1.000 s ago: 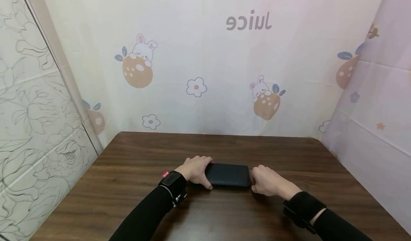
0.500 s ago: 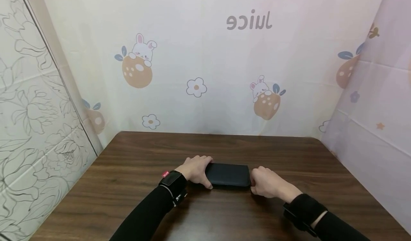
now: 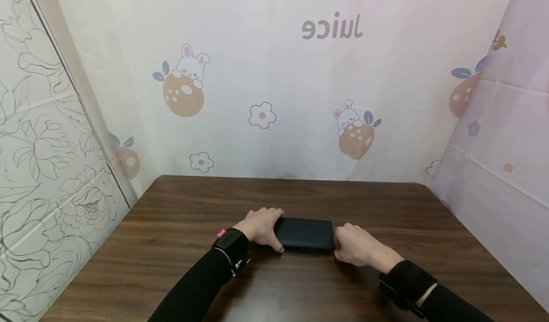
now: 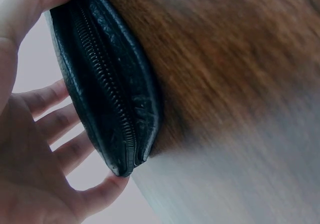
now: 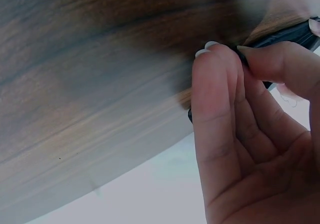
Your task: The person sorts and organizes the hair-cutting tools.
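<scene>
A black leather zip wallet lies on the brown wooden table, its long side across my view. My left hand grips the left end, thumb at the near corner and fingers at the far one. Along that end, the left wrist view shows the zipper with its teeth meshed. At the opposite end, my right hand has its fingers curled. In the right wrist view the thumb presses against those fingers, pinching a small dark piece, seemingly the zipper pull, mostly hidden by the fingertips.
Wood-grain table surrounds the wallet on all sides. Behind it hangs a pale curtain printed with rabbits and fruit. A flower-patterned panel stands at the left and a pinkish curtain at the right.
My right hand has shifted very slightly toward the near side at the wallet's right end. The left hand and the wallet stay in place.
</scene>
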The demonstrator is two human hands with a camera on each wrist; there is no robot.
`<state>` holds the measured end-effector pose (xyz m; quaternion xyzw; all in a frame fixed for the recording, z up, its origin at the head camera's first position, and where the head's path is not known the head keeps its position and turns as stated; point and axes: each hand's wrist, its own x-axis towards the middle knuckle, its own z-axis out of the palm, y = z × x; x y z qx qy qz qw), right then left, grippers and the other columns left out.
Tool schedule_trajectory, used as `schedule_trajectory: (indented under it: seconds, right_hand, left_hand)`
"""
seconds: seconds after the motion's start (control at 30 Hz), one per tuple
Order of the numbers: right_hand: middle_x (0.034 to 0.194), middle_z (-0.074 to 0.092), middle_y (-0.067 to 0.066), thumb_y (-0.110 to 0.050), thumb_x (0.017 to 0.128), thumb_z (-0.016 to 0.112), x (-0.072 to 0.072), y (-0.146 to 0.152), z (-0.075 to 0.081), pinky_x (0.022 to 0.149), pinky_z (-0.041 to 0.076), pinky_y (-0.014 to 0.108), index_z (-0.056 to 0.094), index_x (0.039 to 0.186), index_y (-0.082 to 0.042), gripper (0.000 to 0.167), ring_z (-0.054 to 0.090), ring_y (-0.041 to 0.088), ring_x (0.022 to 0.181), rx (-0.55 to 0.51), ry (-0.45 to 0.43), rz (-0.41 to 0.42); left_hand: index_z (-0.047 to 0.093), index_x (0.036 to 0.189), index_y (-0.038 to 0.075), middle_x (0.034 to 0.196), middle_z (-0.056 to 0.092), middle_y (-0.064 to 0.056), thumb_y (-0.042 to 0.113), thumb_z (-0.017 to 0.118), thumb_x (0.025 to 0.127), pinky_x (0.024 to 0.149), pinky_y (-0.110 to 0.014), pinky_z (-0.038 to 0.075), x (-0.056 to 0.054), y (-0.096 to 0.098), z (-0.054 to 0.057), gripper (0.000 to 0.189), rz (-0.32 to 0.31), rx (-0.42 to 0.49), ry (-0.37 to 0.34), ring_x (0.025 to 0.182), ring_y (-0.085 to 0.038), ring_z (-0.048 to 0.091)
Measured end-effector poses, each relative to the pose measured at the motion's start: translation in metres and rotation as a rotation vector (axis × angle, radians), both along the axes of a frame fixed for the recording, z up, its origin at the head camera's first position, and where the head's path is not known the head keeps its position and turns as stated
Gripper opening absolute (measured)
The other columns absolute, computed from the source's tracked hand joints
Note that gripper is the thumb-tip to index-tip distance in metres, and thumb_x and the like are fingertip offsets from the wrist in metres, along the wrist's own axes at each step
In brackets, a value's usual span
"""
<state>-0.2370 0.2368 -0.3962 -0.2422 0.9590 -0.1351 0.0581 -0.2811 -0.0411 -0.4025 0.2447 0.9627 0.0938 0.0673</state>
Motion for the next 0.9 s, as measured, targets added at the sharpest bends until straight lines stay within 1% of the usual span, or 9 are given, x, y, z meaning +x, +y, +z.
schedule_trajectory:
  seconds: [0.23, 0.43, 0.63, 0.8, 0.9]
  right_hand:
    - [0.064, 0.055, -0.006, -0.005, 0.082, 0.077, 0.0037, -0.0009, -0.0019, 0.051, 0.045, 0.029, 0.067, 0.071, -0.012, 0.017, 0.051, 0.01, 0.052, -0.005, 0.028, 0.038]
    - [0.061, 0.054, -0.006, -0.004, 0.083, 0.076, 0.0062, -0.0013, -0.0031, 0.05, 0.044, 0.028, 0.065, 0.07, -0.013, 0.019, 0.051, 0.01, 0.05, -0.009, 0.032, 0.027]
    - [0.06, 0.053, -0.006, -0.003, 0.083, 0.076, 0.0072, -0.0014, -0.0037, 0.049, 0.043, 0.028, 0.064, 0.068, -0.014, 0.022, 0.05, 0.01, 0.05, -0.012, 0.039, 0.02]
    - [0.058, 0.051, -0.006, -0.003, 0.084, 0.075, 0.0076, -0.0016, -0.0037, 0.048, 0.041, 0.027, 0.063, 0.067, -0.014, 0.023, 0.049, 0.009, 0.048, -0.008, 0.049, 0.031]
    - [0.058, 0.051, -0.007, -0.003, 0.084, 0.074, 0.0092, -0.0016, -0.0036, 0.048, 0.041, 0.026, 0.063, 0.067, -0.014, 0.023, 0.048, 0.008, 0.048, -0.006, 0.057, 0.052]
  left_hand:
    - [0.051, 0.145, 0.022, 0.139, 0.057, 0.001, 0.052, 0.089, 0.071, 0.101, -0.05, 0.041, -0.0002, -0.0007, -0.0002, 0.089, 0.005, -0.003, -0.008, 0.121, -0.022, 0.052]
    - [0.052, 0.144, 0.022, 0.138, 0.058, 0.001, 0.052, 0.089, 0.07, 0.1, -0.05, 0.041, -0.0001, -0.0006, -0.0005, 0.088, 0.003, 0.002, -0.006, 0.12, -0.021, 0.053]
    - [0.052, 0.145, 0.021, 0.139, 0.057, 0.001, 0.052, 0.089, 0.07, 0.1, -0.05, 0.041, -0.0002, -0.0001, -0.0007, 0.089, 0.005, 0.007, -0.012, 0.121, -0.022, 0.052]
    - [0.051, 0.145, 0.021, 0.14, 0.057, 0.0, 0.052, 0.089, 0.07, 0.101, -0.05, 0.041, -0.0005, -0.0001, 0.0, 0.089, 0.005, 0.004, -0.009, 0.121, -0.022, 0.052]
    - [0.051, 0.145, 0.021, 0.139, 0.057, 0.001, 0.053, 0.089, 0.07, 0.1, -0.049, 0.041, -0.0006, 0.0, 0.0003, 0.089, 0.0, 0.001, -0.008, 0.12, -0.021, 0.052]
